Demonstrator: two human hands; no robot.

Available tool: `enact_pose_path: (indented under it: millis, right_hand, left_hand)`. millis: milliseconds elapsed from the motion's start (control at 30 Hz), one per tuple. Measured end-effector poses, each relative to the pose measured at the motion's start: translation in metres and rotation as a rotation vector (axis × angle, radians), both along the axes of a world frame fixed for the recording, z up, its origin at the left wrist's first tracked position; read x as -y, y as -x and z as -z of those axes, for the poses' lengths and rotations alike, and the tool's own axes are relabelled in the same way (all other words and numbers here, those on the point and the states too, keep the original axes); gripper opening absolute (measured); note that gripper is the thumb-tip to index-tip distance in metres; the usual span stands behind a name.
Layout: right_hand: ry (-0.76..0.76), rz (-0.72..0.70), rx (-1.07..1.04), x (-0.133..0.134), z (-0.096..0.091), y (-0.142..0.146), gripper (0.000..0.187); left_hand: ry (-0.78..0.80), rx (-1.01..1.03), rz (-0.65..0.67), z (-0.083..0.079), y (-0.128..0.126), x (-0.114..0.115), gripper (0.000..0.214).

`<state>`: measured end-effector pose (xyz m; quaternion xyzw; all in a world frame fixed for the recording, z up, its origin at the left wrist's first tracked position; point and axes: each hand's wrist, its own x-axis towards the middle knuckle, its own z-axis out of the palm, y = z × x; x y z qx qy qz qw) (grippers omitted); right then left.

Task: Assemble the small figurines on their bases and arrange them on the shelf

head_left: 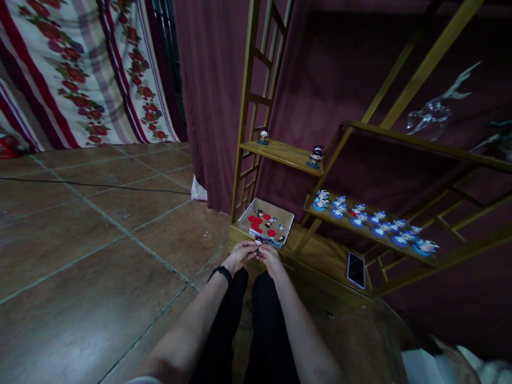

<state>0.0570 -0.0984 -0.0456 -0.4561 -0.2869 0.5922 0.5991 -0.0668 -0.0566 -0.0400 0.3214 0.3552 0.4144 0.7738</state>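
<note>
Between my two hands, just in front of a shallow cardboard box [290, 218], is a small figurine [258, 241] with dark hair and a dark base. My left hand [240, 255], with a black band on the wrist, closes its fingers on the figurine's left side. From the other side my right hand [270, 258] grips it too, fingertips near the base. Inside the box lie several red discs [256, 226] and a few loose small figurines [272, 221]. Two similar figurines stand on the upper shelf, a smaller one [263, 136] at left and a larger one [316, 156] at right.
A wooden shelf unit [280, 153] rises ahead. Several blue-and-white figurines [359, 218] line its right shelf, with a phone [356, 270] below. A clear glass ornament [432, 114] stands higher up. A black cable [96, 185] crosses the tiled floor [80, 256] at left.
</note>
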Motion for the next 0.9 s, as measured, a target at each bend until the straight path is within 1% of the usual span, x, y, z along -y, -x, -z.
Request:
enact_pose_path:
  millis: [200, 333, 533, 733, 900]
  right_hand:
    - [0.004, 0.002, -0.002, -0.0016, 0.003, -0.0005, 0.026]
    - [0.002, 0.028, -0.015, -0.003, 0.0053, -0.0006, 0.026]
    - [-0.011, 0.073, 0.01, -0.002, 0.0028, 0.0011, 0.028]
    - [-0.035, 0.062, 0.032, -0.002, 0.0023, 0.0016, 0.03]
    - [-0.036, 0.054, 0.014, -0.0042, 0.0051, 0.0014, 0.03]
  left_hand:
    - [-0.01, -0.002, -0.013, 0.0003, -0.0011, -0.0002, 0.015]
    - [-0.014, -0.001, -0.021, -0.0014, -0.0017, 0.0009, 0.014]
    - [-0.02, -0.004, -0.048, -0.0023, -0.0009, 0.003, 0.011]
    - [-0.037, -0.012, -0.108, -0.0012, -0.0026, 0.0045, 0.017]
    - [-0.044, -0.015, -0.116, -0.002, -0.0027, 0.0056, 0.02]
